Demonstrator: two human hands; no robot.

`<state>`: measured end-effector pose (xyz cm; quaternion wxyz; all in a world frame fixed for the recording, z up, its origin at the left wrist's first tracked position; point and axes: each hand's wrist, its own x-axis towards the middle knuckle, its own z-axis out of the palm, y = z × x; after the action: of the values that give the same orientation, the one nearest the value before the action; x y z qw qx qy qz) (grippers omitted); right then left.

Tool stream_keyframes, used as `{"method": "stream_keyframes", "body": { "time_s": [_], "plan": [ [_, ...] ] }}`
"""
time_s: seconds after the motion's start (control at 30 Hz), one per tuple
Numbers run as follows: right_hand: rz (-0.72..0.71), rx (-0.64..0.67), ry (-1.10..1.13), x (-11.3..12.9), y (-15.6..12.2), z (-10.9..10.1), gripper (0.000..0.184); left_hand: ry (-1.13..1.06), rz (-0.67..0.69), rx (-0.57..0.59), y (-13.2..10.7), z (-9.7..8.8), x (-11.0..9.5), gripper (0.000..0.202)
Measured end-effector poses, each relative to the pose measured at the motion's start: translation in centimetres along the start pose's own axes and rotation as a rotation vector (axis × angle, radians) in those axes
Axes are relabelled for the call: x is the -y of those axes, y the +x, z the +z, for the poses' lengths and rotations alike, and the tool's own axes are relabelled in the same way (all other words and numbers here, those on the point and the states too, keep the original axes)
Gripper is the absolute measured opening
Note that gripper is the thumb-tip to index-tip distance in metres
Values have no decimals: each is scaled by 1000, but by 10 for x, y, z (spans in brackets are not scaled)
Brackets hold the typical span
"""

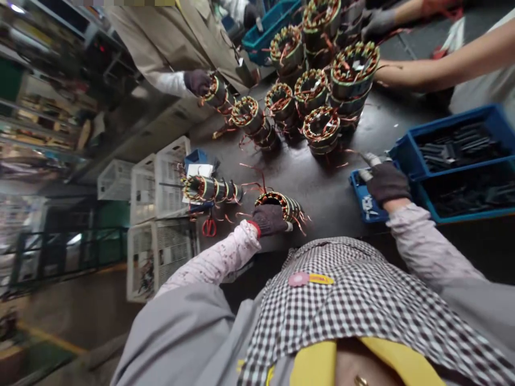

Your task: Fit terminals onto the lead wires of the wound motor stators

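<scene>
My gloved left hand [270, 220] grips a wound motor stator [284, 205] lying on its side on the dark table [317, 182], copper wires trailing from it. Over a small blue tray [364, 201] at the right, my gloved right hand [386, 183] is closed around a metal tool [370, 160] that sticks up from the fist. A row of stators on a rod [211, 189] lies left of the held stator.
Several stacked stators [322, 91] crowd the far table. Blue bins [458, 161] of dark parts sit at right. Red scissors [208, 227] lie near the table edge. White crates [161, 214] stand at left. A co-worker's gloved hand [197, 81] holds a stator; other arms [438, 67] reach in at top right.
</scene>
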<state>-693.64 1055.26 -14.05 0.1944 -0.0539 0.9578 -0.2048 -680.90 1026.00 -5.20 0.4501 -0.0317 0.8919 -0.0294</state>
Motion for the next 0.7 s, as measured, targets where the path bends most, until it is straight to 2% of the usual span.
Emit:
{"method": "stream_keyframes", "body": {
  "time_s": [0.03, 0.1, 0.17, 0.27, 0.43, 0.63, 0.7],
  "plan": [
    [-17, 31, 98, 8, -15, 0, 64, 19, 0, 14, -2, 1, -1, 60],
    [-145, 241, 300, 28, -50, 4, 72, 33, -5, 39, -4, -1, -3, 60],
    [-325, 360, 387, 46, -80, 14, 61, 48, -9, 71, -5, -6, -4, 63],
    [-506, 341, 444, 60, -102, 28, 40, 53, 17, 124, -5, -14, -5, 64],
    [-516, 361, 492, 60, -103, 35, 40, 39, 2, 90, -3, -10, -4, 59],
    [-471, 386, 285, 66, -110, 37, 50, 7, 25, 59, -2, -5, -2, 60],
    [-504, 379, 248, 67, -112, 35, 51, -29, -2, 78, -2, -6, -2, 59]
  ]
}}
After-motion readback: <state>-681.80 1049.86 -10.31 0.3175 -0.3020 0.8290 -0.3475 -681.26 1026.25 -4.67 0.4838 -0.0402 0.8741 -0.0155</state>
